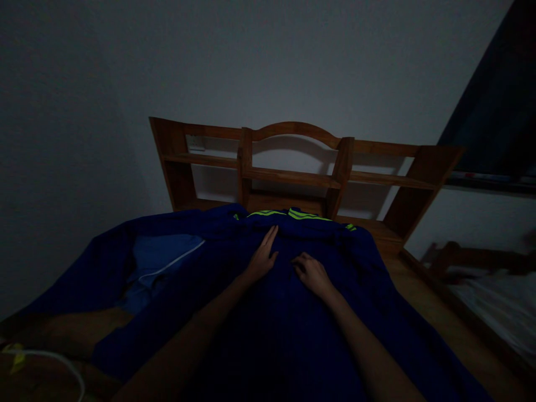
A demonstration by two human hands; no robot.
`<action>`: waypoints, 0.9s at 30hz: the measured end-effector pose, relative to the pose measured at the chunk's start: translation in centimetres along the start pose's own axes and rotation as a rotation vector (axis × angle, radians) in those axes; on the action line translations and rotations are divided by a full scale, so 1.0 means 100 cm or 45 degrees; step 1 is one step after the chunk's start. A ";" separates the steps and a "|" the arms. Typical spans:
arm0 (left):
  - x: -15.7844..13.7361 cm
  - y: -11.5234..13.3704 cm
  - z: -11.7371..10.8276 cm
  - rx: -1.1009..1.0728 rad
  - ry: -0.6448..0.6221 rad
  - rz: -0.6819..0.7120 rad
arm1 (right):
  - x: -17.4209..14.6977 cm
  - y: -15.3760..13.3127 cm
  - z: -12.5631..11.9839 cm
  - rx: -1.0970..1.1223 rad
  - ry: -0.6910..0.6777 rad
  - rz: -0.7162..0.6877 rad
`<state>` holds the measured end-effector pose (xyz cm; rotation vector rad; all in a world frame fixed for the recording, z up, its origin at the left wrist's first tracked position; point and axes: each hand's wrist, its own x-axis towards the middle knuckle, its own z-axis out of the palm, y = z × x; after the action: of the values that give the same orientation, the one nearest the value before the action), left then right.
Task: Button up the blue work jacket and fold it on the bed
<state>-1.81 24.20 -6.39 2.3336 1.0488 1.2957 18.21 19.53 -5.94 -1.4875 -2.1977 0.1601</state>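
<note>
- Wall (268, 61), pale, filling 12 o'clock; cut off by the upper edge, its finish dulled by dim light.
- Garment (276, 335), dark blue, spread from the centre to 6 o'clock across the wooden surface; near part cut off below, folds sunk in shadow. Yellow-green stripes (309, 215) run along its far side, just past 12 o'clock.
- Shelf unit (293, 178), brown wood with an arched top rail, at 12 o'clock; lower middle part hidden behind the garment. Three bays, each crossed by a shelf board.
- Dark panel (502, 106), 2 o'clock, cut off at the right; cannot be identified.
- Wooden surface (412, 276), bare strip at 4 o'clock, mostly covered by the garment.
- Pale sheet (498, 301), 4 o'clock, beyond a wooden edge; blurred and cut off.
- Lighter blue cloth (163, 254), 8 o'clock, crossed by a white line (lining or separate piece, cannot tell).
- Left hand (262, 259), just below centre, laid flat on the garment, fingers extended.
- Right hand (312, 273), 5 o'clock, apart from the left, fingers curled over the garment; whether they grip fabric cannot be told.
- White cord (62, 357), 8 o'clock, cut off below.
- Yellow item (17, 360), 8 o'clock, beside the cord; too dim to identify.
- Wall socket (196, 144), 10 o'clock, seen through the left bay.
</note>
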 end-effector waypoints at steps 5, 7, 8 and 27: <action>0.020 0.009 -0.016 0.407 -0.042 0.132 | 0.001 0.003 0.002 0.066 0.011 0.012; 0.038 0.007 -0.019 0.579 -0.076 0.198 | 0.001 0.005 0.004 0.099 0.023 0.022; 0.047 0.003 -0.018 0.638 -0.092 0.215 | 0.001 0.006 0.005 0.113 0.032 0.024; 0.019 -0.015 0.008 0.309 0.033 -0.282 | 0.000 0.009 0.005 0.157 0.110 -0.011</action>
<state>-1.24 26.72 -6.44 2.2884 1.4995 1.1747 18.75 19.97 -6.64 -1.3913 -2.0868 0.2197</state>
